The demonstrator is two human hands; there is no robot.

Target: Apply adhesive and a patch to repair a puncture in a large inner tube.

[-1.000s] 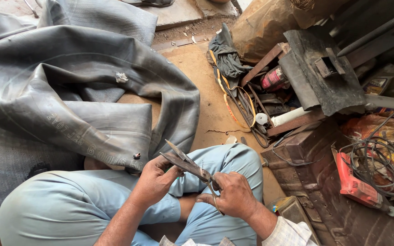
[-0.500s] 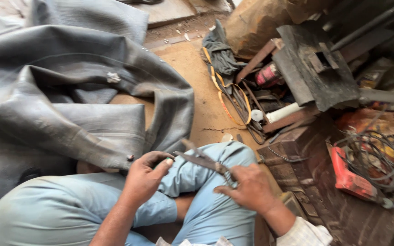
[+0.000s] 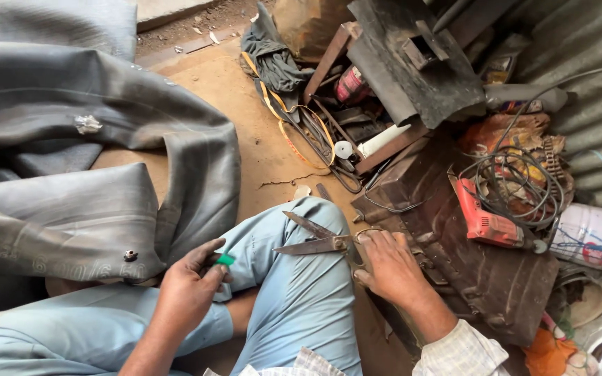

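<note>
I sit cross-legged in light blue trousers. My right hand grips the handles of a pair of large metal scissors, whose blades stand apart and point left over my right knee. My left hand is closed around a small piece with a green edge, just below the rim of a big grey rubber inner tube. The tube lies folded on the floor to my left and bears a small valve and a pale patch.
A dark metal box sits by my right hand. Beyond it are a red power tool with coiled cable, a white paint can, a grey rag, yellow straps and scrap metal against a corrugated wall.
My hands have drawn apart. The right hand carried the scissors to the right onto my knee, and the left hand pulled away to the left holding a small green-edged piece.
</note>
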